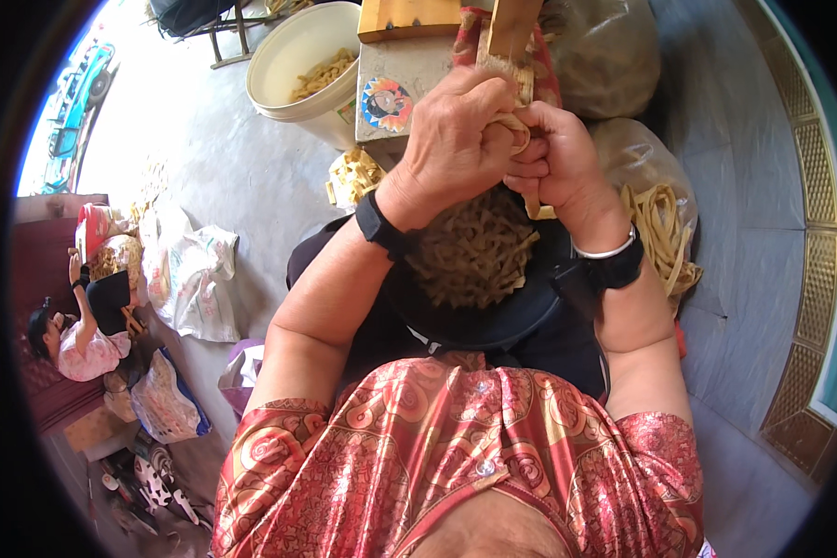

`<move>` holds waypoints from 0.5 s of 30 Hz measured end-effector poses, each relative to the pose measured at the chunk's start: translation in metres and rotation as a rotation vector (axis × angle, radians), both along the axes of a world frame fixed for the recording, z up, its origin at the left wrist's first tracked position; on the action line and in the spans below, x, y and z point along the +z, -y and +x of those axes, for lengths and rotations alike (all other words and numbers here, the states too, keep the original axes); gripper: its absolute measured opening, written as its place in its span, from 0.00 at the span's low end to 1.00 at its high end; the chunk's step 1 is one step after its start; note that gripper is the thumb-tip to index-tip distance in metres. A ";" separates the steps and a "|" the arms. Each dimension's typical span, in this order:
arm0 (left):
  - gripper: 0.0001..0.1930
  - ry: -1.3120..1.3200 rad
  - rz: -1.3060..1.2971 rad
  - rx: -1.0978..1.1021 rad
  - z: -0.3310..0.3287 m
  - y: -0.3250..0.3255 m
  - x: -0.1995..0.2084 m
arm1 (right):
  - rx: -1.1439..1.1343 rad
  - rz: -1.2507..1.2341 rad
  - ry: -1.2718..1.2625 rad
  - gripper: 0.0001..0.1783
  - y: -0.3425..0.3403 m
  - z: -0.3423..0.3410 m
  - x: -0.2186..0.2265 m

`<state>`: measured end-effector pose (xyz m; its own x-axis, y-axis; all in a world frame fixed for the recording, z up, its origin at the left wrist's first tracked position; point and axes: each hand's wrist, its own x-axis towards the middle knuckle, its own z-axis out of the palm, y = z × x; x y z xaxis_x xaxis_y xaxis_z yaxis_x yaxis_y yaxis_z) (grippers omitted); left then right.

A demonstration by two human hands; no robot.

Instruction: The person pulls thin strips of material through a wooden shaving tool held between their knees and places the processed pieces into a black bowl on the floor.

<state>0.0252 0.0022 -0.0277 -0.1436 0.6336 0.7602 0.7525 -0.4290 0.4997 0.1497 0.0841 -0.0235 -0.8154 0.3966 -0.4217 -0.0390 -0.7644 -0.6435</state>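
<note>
My left hand [454, 135] is closed, its fingers bent around a pale yellow flexible strip [513, 126] that loops up between my hands. Beside it, my right hand [565, 167] is also closed on the strip, and an end hangs below its fingers. Both hands are close against a wooden piece [513, 30] with a worn, fibrous lower part, standing on a block just beyond them. What the fingertips do is partly hidden. Below my hands, a dark basin [507, 325] rests on my lap, holding many short twisted yellowish pieces [470, 256].
A white bucket [274, 60] with similar pieces stands far left of the stone-like block [414, 70]. To the right, a clear plastic bag [674, 167] holds long strips [658, 228]. White bags [191, 279] lie left, near another seated person [84, 335].
</note>
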 end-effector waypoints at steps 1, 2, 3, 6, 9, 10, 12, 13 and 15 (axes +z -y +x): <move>0.06 -0.012 -0.094 -0.030 -0.003 0.002 0.001 | 0.167 -0.026 -0.112 0.14 -0.007 0.001 -0.006; 0.06 -0.011 -0.097 -0.029 -0.002 0.002 0.001 | 0.343 -0.055 -0.225 0.13 -0.008 0.000 -0.007; 0.03 0.154 -0.130 -0.006 0.000 0.003 0.001 | 0.344 -0.058 -0.224 0.13 -0.008 0.001 -0.006; 0.04 0.413 -0.218 0.080 0.004 0.002 0.000 | 0.199 0.199 -0.102 0.09 -0.003 0.002 0.006; 0.08 0.788 -0.443 0.059 -0.004 -0.004 -0.006 | -0.064 1.037 -0.040 0.07 0.005 -0.001 0.003; 0.08 0.787 -0.442 0.062 -0.006 -0.004 -0.008 | -0.062 1.037 -0.043 0.07 0.004 0.000 0.003; 0.06 0.725 -0.396 0.108 -0.006 -0.004 -0.002 | -0.051 1.012 -0.004 0.06 0.005 0.001 0.008; 0.05 0.454 -0.331 0.299 -0.005 -0.001 0.001 | -0.053 1.012 -0.001 0.06 0.002 0.002 0.006; 0.04 0.359 -0.326 0.322 0.000 0.005 0.009 | 0.065 0.370 -0.304 0.05 -0.007 0.007 0.002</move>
<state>0.0249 -0.0026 -0.0189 -0.5802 0.7085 0.4017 0.5789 0.0117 0.8153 0.1565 0.0913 -0.0216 -0.9079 0.4191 -0.0003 -0.2273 -0.4931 -0.8397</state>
